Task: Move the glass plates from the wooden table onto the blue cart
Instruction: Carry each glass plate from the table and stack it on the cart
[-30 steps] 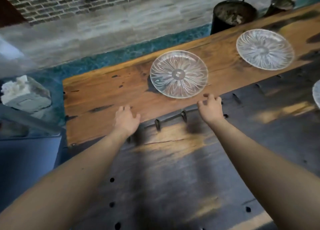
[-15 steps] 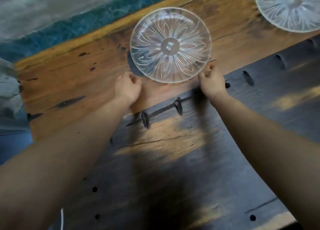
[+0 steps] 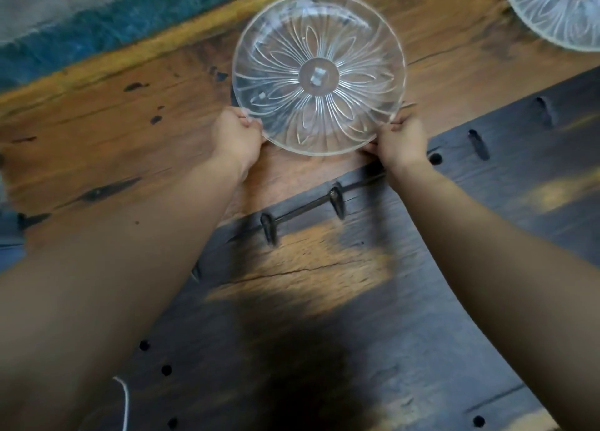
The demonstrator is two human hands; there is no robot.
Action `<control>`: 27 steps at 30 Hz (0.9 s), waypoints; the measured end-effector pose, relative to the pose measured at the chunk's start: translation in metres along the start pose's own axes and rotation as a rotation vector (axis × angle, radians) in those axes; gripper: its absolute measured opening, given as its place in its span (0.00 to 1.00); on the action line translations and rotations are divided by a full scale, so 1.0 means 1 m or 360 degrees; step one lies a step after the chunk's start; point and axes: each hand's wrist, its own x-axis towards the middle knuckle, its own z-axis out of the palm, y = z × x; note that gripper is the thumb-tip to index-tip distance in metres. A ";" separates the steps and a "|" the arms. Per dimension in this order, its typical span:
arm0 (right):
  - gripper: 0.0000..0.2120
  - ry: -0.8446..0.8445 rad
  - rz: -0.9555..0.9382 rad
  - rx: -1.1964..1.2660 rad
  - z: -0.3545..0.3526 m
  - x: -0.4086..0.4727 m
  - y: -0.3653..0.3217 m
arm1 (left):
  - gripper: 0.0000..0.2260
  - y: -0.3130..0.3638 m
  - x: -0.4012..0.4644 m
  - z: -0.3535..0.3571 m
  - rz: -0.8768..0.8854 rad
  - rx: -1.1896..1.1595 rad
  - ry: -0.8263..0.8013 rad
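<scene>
A clear glass plate [image 3: 319, 73] with a cut flower pattern lies on the far, lighter part of the wooden table [image 3: 107, 132]. My left hand [image 3: 238, 137] pinches its near-left rim. My right hand [image 3: 401, 138] pinches its near-right rim. Whether the plate is lifted off the wood I cannot tell. A second glass plate [image 3: 558, 8] lies at the top right, cut off by the frame edge. The blue cart is not in view.
The near half of the table is dark wood [image 3: 357, 349] with peg holes and two metal staples [image 3: 336, 200]. Beyond the far table edge runs teal floor [image 3: 97, 31]. A thin white cord [image 3: 125, 401] hangs at the bottom left.
Both hands have moved forward from beside the plate and closed on its near rim, left and right. The view has come closer to the plate.
</scene>
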 end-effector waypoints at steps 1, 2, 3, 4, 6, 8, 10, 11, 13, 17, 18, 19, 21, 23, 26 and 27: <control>0.08 -0.0007 0.0013 0.0034 0.001 -0.003 0.000 | 0.04 -0.001 0.000 -0.002 0.0008 0.0009 0.0009; 0.08 -0.0015 0.0025 0.0075 0.000 -0.007 -0.002 | 0.04 0.000 -0.003 -0.007 -0.0001 0.0041 0.0012; 0.08 -0.0021 0.0037 0.0127 -0.001 -0.012 -0.002 | 0.05 -0.001 -0.007 -0.011 0.0021 0.0018 0.0005; 0.08 -0.0029 0.0056 0.0187 -0.002 -0.020 -0.005 | 0.06 0.001 -0.013 -0.017 0.0007 0.0020 0.0007; 0.07 -0.0049 0.0048 0.0271 -0.003 -0.034 -0.008 | 0.08 0.001 -0.021 -0.029 0.0022 0.0000 0.0007; 0.07 -0.0058 -0.0026 0.0284 -0.006 -0.052 -0.015 | 0.06 0.004 -0.034 -0.046 0.0034 0.0018 0.0037; 0.08 -0.0081 -0.0100 0.0331 -0.007 -0.071 -0.024 | 0.05 0.007 -0.049 -0.066 0.0058 0.0013 0.0062; 0.06 -0.0097 -0.0116 0.0355 -0.007 -0.076 -0.026 | 0.05 0.006 -0.052 -0.071 0.0065 0.0020 0.0068; 0.05 -0.0149 -0.0166 0.0384 -0.008 -0.097 -0.039 | 0.02 0.011 -0.068 -0.095 0.0095 0.0023 0.0109; 0.07 -0.0235 -0.0271 0.0432 -0.007 -0.144 -0.065 | 0.03 0.018 -0.099 -0.146 0.0162 0.0013 0.0192; 0.07 -0.0250 -0.0312 0.0443 -0.005 -0.158 -0.071 | 0.03 0.018 -0.108 -0.161 0.0162 0.0008 0.0214; 0.07 -0.0270 -0.0364 0.0444 -0.002 -0.174 -0.078 | 0.04 0.016 -0.117 -0.180 0.0190 -0.0005 0.0250; 0.08 -0.0302 -0.0438 0.0437 0.004 -0.199 -0.089 | 0.02 0.013 -0.134 -0.207 0.0235 -0.0010 0.0324; 0.08 -0.0368 -0.0500 0.0433 0.016 -0.230 -0.098 | 0.03 0.006 -0.153 -0.243 0.0272 -0.0036 0.0411; 0.09 -0.0439 -0.0587 0.0397 0.039 -0.279 -0.112 | 0.15 -0.009 -0.181 -0.299 0.0261 -0.0172 0.0482; 0.09 -0.0452 -0.0627 0.0378 0.049 -0.295 -0.116 | 0.16 -0.016 -0.188 -0.318 0.0271 -0.0197 0.0512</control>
